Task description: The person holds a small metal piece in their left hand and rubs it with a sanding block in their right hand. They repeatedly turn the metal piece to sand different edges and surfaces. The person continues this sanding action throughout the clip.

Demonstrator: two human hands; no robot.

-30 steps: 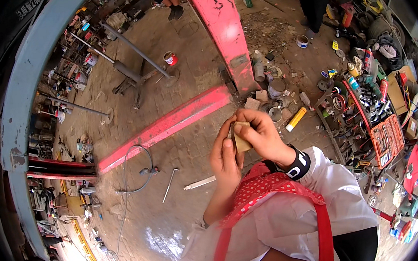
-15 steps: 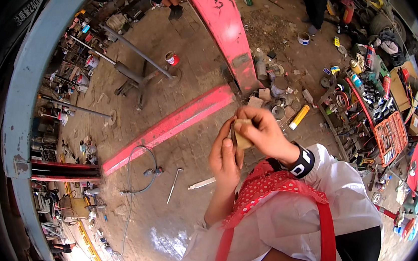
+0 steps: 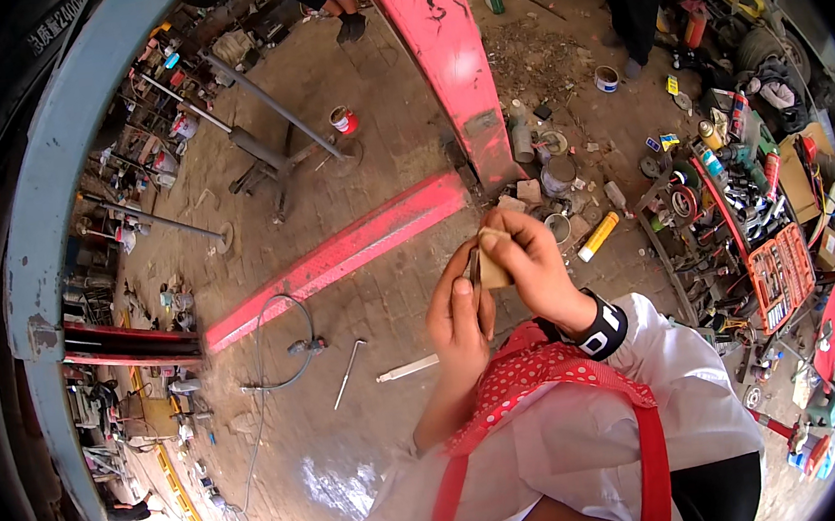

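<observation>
This side of the long red steel beam (image 3: 337, 263), the left hand (image 3: 456, 317) grips a slim dark metallic piece (image 3: 475, 267); the right hand (image 3: 532, 259) pinches a tan flat sheet (image 3: 494, 274) against it. Apparent step: rubbing; next stroke requires steady support.

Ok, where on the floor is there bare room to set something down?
The floor looks bare between the low pink beam and the pale flat strip, and between the red can and pink post. It's crowded right, around the orange tool case.

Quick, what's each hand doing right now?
Left hand: closed, holding a thin dark piece.
Right hand: closed, pinching a tan piece.
</observation>
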